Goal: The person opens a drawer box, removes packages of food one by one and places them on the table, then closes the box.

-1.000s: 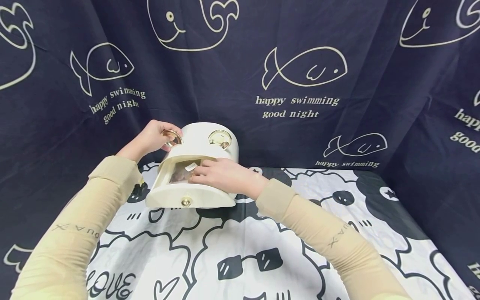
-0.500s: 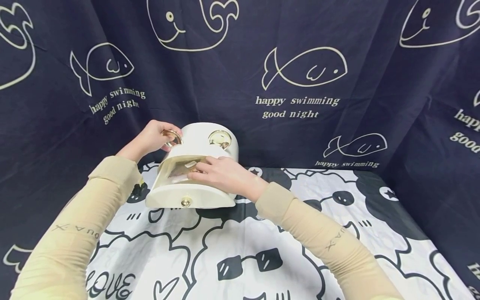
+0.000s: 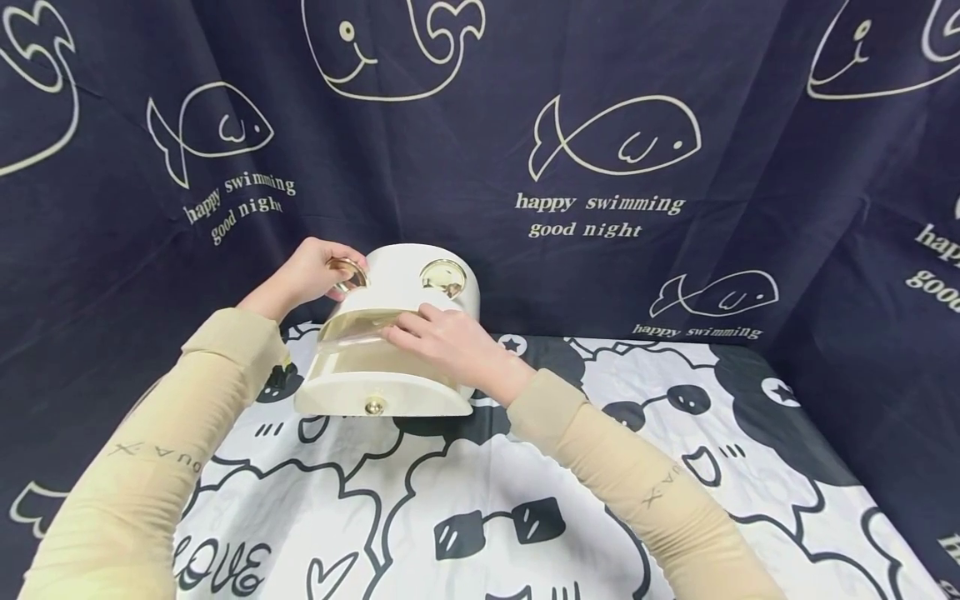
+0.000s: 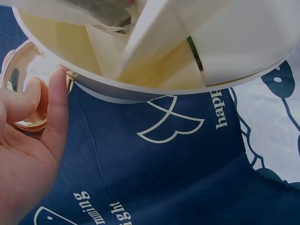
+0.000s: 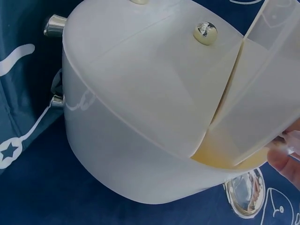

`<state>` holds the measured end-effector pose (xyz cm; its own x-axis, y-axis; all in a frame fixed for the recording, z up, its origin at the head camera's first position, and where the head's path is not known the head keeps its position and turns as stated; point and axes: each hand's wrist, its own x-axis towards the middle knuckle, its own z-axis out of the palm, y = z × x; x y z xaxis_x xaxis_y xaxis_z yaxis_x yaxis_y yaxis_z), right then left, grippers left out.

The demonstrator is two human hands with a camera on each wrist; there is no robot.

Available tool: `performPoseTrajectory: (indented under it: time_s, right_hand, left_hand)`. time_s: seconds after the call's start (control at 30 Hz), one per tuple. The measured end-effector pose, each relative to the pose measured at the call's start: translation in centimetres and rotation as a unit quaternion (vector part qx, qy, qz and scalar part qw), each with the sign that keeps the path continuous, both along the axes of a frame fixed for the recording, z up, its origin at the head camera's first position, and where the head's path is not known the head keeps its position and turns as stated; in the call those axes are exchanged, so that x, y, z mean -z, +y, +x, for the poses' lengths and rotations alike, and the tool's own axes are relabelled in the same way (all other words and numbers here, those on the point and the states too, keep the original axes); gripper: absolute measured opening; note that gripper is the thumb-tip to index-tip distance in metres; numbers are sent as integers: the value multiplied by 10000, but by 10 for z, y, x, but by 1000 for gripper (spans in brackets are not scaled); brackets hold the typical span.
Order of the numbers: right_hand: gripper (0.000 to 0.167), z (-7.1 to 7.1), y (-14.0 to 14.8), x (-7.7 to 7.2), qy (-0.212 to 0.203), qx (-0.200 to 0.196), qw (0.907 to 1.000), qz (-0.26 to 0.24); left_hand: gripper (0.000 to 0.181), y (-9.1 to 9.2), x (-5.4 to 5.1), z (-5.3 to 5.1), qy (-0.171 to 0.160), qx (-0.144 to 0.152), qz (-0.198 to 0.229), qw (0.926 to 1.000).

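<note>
- So we've got the right hand (image 3: 453, 337) sitting a bit higher than a second ago, fingertips pinching a clear packet (image 4: 112, 14) up toward the back of the drawer (image 3: 427, 398).
- The packet's brown patch and white label have gone from our head view, so we'd judge it's lifted off the drawer floor. Inside or just above the drawer? We can't tell.
- Left hand (image 3: 307, 271) hasn't really budged: thumb and fingers clamped on the left gold disc (image 4: 37, 65), probably steadying things. Hands well apart.
- Packet looks like thin, see-through film with something dark inside; we can't make out what.
- Drawer's pulled out, curved lip, smooth cream-white, with a shiny gold ball knob (image 3: 373, 406).
- White box (image 3: 397, 260) behind it is smooth and rounded, with a mirror-like right gold disc (image 3: 444, 279).
- Further out, we've got wrinkly cream sleeves (image 3: 157, 442), a cartoon tablecloth (image 3: 495, 475) and a soft navy fish curtain (image 3: 450, 175).
</note>
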<state>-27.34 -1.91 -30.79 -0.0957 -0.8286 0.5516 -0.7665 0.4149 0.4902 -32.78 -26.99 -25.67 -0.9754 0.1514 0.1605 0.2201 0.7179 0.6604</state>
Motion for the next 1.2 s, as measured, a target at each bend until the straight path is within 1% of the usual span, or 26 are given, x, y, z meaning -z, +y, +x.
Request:
performPoseTrajectory:
  time_s: [0.2,0.33,0.47,0.6,0.73,0.87,1.0,1.1,1.2]
  right_hand:
    - [33,-3,-2,3,140,-68,9992,-378]
    - [31,-1,-3,3,223,-78,9978,-615]
    - [29,3,-4,1,146,12,9976,-672]
    - [26,6,-4,-5,154,85,9962,-851]
    - [26,10,-5,-13,206,18,9933,-1134]
    - [25,16,-4,-20,140,-62,9909,-1339]
    - [26,22,-1,-29,85,-32,9877,-1559]
    - [27,26,1,-35,47,-19,9850,-1723]
    - [30,29,4,-40,-75,-54,9813,-1923]
  left_hand:
    - [26,0,-1,0,-61,-38,-7,10000]
    - [26,0,-2,1,-41,-25,4,10000]
    - [27,0,0,0,1,-25,22,10000]
    - [27,-1,1,-1,-6,-50,81,10000]
    - [27,0,1,0,-15,-104,106,9999]
    - [27,0,1,0,-3,-61,87,9999]
    - [28,-2,1,0,-36,-25,63,10000]
    - [28,-3,1,-1,-12,-6,-25,10000]
    - [28,-3,0,-2,49,34,-115,9999]
